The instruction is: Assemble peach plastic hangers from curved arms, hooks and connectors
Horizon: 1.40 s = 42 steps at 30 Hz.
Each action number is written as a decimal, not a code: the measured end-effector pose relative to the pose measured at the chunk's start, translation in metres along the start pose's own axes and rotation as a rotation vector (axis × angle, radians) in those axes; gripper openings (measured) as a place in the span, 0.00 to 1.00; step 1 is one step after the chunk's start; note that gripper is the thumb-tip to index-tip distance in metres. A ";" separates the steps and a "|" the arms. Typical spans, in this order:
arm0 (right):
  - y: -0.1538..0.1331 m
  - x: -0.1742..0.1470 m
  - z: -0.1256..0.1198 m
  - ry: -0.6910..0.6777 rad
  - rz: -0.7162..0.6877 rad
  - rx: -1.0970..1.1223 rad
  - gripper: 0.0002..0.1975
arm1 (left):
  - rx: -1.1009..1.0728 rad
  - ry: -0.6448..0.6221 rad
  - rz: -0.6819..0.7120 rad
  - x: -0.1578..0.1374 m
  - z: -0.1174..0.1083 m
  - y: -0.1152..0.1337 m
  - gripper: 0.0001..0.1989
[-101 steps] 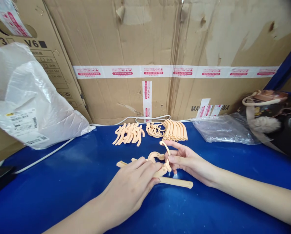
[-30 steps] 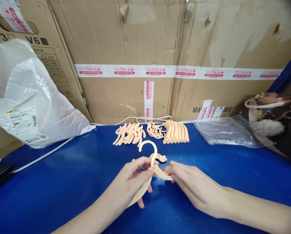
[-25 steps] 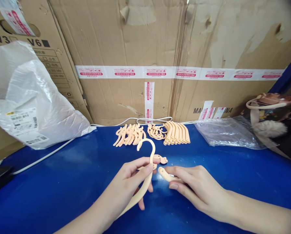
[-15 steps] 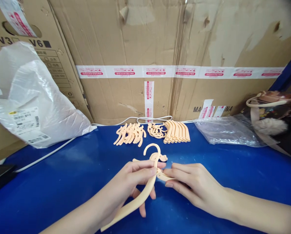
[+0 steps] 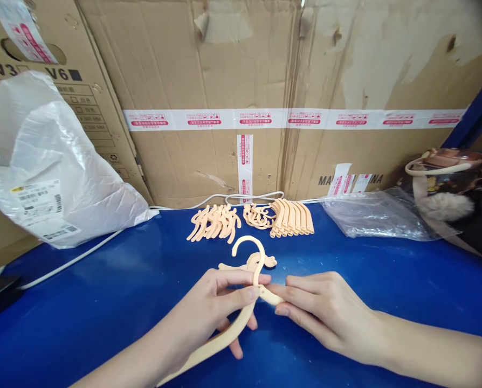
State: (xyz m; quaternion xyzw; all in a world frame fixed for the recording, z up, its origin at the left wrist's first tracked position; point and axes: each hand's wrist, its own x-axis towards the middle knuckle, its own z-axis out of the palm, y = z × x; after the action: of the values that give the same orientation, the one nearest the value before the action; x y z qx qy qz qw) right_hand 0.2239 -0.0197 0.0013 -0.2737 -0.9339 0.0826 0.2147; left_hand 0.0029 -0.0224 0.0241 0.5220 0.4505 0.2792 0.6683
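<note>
My left hand pinches a peach plastic hanger part: a long curved arm with its hook pointing up. My right hand grips a second peach arm piece and presses its end against the first at the base of the hook. Both hands are low over the blue table. Another peach piece lies on the table just behind the hook.
At the back of the table lie a pile of curved peach parts, a cluster of hooks and a row of stacked arms. A white plastic bag sits left, a clear bag right, cardboard boxes behind, a white cable alongside.
Earlier the parts lay on the table under my hands. Now my left hand has lifted the hooked arm, and my right hand has brought the second piece back against its joint after a brief gap.
</note>
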 end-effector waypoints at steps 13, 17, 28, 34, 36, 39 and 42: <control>-0.002 0.005 0.003 0.124 -0.037 -0.077 0.08 | 0.948 0.151 0.419 -0.011 0.006 -0.009 0.18; -0.002 0.008 0.000 0.246 -0.076 -0.156 0.06 | 1.170 0.142 0.497 -0.017 0.009 -0.006 0.21; -0.003 0.004 -0.005 0.406 0.005 -0.225 0.08 | 1.214 0.184 0.636 -0.013 0.004 -0.016 0.17; -0.005 0.005 -0.007 0.269 -0.001 -0.067 0.11 | 1.339 0.147 0.776 -0.014 0.013 -0.016 0.15; -0.005 0.007 -0.009 0.255 0.069 -0.005 0.11 | 1.440 0.110 0.855 -0.013 0.016 -0.015 0.14; -0.001 0.011 -0.013 0.218 0.219 0.043 0.09 | 1.561 0.061 0.899 -0.009 0.018 -0.014 0.12; 0.008 0.012 -0.015 0.135 0.326 0.044 0.07 | 1.537 0.049 0.854 -0.006 0.015 -0.014 0.10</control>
State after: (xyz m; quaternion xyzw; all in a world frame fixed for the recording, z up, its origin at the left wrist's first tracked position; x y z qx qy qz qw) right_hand 0.2248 -0.0058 0.0170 -0.4217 -0.8586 0.1182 0.2664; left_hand 0.0126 -0.0385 0.0130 0.9452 0.2944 0.1357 -0.0396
